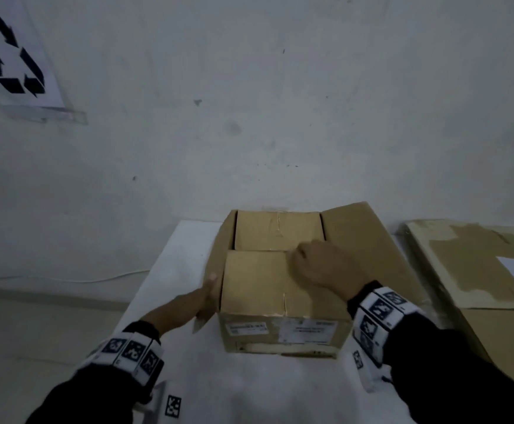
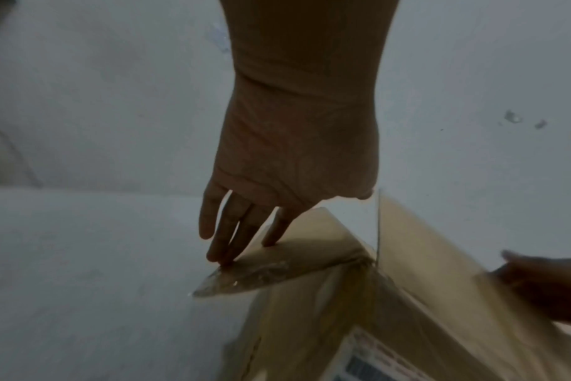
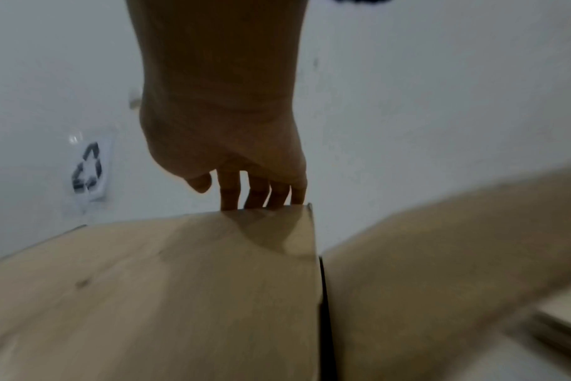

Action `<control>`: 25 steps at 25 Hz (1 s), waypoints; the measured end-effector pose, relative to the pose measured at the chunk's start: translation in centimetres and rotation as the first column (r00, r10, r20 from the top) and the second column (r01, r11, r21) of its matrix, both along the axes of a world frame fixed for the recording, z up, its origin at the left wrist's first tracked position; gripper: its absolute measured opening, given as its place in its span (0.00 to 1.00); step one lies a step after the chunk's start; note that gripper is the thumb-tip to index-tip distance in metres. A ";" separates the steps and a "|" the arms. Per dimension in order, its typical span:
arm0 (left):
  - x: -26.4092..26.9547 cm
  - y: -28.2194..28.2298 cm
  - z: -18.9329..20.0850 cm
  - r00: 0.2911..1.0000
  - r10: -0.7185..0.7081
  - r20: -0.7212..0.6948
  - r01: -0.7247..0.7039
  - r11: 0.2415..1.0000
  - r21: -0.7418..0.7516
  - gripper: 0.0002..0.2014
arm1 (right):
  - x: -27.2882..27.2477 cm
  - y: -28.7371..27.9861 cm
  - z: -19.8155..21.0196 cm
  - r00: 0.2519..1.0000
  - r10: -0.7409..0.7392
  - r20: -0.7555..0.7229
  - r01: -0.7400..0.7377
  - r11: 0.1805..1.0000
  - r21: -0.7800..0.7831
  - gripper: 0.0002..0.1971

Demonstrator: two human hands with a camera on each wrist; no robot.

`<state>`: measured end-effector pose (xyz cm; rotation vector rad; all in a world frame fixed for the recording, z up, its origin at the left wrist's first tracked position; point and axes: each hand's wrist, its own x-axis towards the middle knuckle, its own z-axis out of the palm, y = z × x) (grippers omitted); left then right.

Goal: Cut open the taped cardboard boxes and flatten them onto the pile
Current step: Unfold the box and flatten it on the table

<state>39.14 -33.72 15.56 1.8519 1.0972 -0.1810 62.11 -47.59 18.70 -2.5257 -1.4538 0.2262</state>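
A brown cardboard box (image 1: 280, 328) stands on the white table (image 1: 173, 255) with its two side flaps folded outward. The near inner flap (image 1: 255, 280) and far inner flap (image 1: 277, 231) still lie across the top. My right hand (image 1: 307, 258) rests on the near flap, and its fingers (image 3: 258, 198) hook over the flap's far edge (image 3: 268, 214). My left hand (image 1: 206, 289) lies with straight fingers (image 2: 225, 239) against the left side flap (image 2: 294, 263), beside the box. No cutting tool is in view.
A pile of flattened cardboard (image 1: 469, 270) lies to the right of the table, partly under the box's right flap (image 1: 365, 240). A recycling sign (image 1: 11, 53) hangs on the wall at upper left. The wall stands close behind the box.
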 end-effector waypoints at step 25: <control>12.7 1.0 -0.6 0.572 -0.596 -0.563 0.814 0.500 0.296 0.30 | -3.9 -3.8 -1.7 0.949 0.316 0.011 -0.242 0.750 -0.616 0.29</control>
